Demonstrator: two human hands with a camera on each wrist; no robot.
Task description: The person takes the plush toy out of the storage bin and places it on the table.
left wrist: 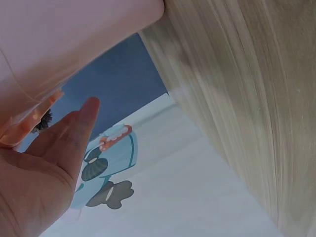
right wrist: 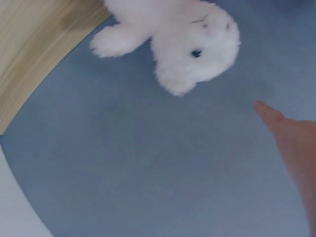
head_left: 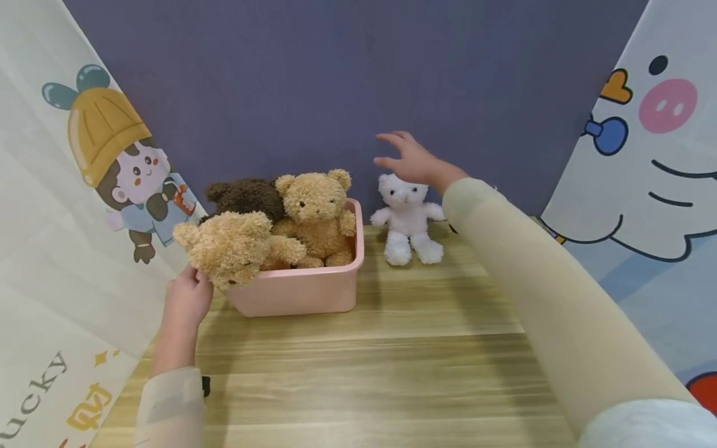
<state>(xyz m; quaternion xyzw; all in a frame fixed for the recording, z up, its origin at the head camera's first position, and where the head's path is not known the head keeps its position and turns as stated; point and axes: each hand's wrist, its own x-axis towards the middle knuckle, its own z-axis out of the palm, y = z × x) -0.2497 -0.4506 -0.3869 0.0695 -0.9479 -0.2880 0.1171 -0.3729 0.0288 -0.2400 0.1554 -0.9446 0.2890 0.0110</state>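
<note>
My left hand (head_left: 187, 295) is at the left end of a pink storage bin (head_left: 305, 292), gripping its rim; the curly tan teddy bear's head hides part of the fingers. In the left wrist view, this hand (left wrist: 44, 173) shows beside the bin's wall (left wrist: 84, 34). That tan bear (head_left: 229, 246) leans over the bin's front left corner. Another tan bear (head_left: 316, 205) sits upright inside, with a dark brown bear (head_left: 249, 196) behind them. My right hand (head_left: 411, 158) is raised with its fingers spread, holding nothing, above a white teddy bear (head_left: 406, 221) seated right of the bin.
Bin and white bear stand on a wood-grain table (head_left: 358, 386) against a dark blue back panel (head_left: 358, 81). Printed cloths hang at the left (head_left: 33, 186) and right (head_left: 644, 205). A small black object (head_left: 206, 386) shows beside the left sleeve.
</note>
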